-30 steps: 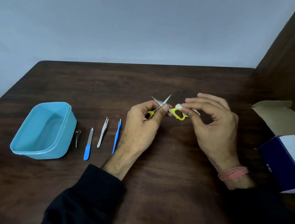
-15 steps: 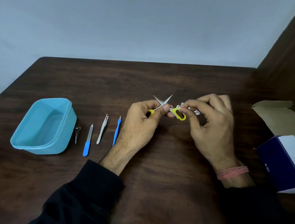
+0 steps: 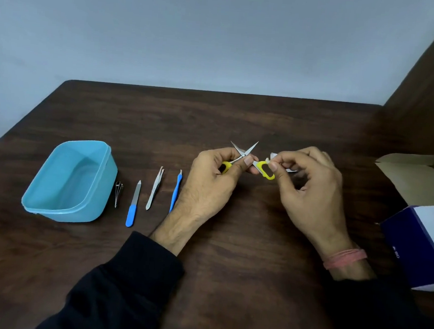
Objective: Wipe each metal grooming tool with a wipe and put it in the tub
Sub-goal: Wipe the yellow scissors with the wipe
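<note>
Since the earlier frame, the right hand [image 3: 310,190] had curled tighter, drawing the crumpled white wipe [image 3: 276,160] against the right yellow handle loop. In the head view, at frame centre, the left hand [image 3: 209,179] gripped the small yellow-handled steel scissors [image 3: 245,156] near the pivot, blades splayed. The right fingers pinched the wipe. The empty light-blue plastic tub [image 3: 69,181] sat at centre left. Wiping well likely means stroking away from the edges, keeping the scissors steady.
</note>
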Demonstrator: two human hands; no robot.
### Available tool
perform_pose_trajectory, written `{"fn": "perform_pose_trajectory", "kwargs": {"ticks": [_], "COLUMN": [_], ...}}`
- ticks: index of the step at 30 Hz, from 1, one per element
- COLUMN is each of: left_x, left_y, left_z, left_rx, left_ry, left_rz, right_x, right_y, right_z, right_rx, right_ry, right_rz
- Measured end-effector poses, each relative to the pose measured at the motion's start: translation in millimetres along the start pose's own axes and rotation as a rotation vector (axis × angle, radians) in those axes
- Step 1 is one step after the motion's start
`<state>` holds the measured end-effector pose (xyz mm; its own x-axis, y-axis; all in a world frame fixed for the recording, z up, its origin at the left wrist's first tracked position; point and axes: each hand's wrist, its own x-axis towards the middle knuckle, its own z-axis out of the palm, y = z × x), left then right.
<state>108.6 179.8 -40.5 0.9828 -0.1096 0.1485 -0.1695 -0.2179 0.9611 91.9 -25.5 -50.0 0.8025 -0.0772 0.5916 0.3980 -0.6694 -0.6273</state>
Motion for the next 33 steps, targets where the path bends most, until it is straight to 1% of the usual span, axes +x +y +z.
{"fn": "perform_pose_trajectory", "kwargs": {"ticks": [7,11,15,16,18,20,21,23,28,33], "left_x": [3.0,2.3,3.0,3.2,3.1,1.7,1.4,2.2,2.6,2.0], "left_y": [-0.1,2.2,0.9,1.7,2.6,3.0,3.6,4.3,4.4,4.3], "left_z": [-2.1,0.5,0.3,-0.5,-1.8,-1.8,-1.8,-2.6,-4.8,-3.2], "left_rx": [-0.116,-0.165,-0.173,-0.17,-0.124,-0.057,-0.047,-0.065,-0.067,-0.034], "left_ry": [0.098,0.115,0.179,0.165,0.071,-0.02,-0.035,-0.029,-0.066,-0.054], "left_rz": [0.006,0.01,-0.009,-0.016,-0.025,-0.022,-0.016,-0.007,-0.014,-0.029], "right_x": [-0.7,-0.4,1.4,1.6,0.4,-1.6,-1.6,-1.5,-1.7,-0.2], "right_y": [-1.4,-1.0,-2.0,-3.0,-6.3,-8.7,-9.2,-9.9,-11.2,-8.5], "right_z": [-3.1,-0.7,-1.7,-2.2,-1.7,-0.4,-0.4,-1.1,1.3,1.3], "right_rx": [0.134,0.175,0.206,0.21,0.193,0.146,0.111,0.059,0.148,0.162], "right_ry": [-0.032,-0.084,-0.077,-0.08,-0.11,-0.126,-0.122,-0.113,-0.199,-0.185], "right_rz": [0.149,0.148,0.144,0.124,0.054,-0.007,-0.029,-0.046,-0.02,0.052]}}
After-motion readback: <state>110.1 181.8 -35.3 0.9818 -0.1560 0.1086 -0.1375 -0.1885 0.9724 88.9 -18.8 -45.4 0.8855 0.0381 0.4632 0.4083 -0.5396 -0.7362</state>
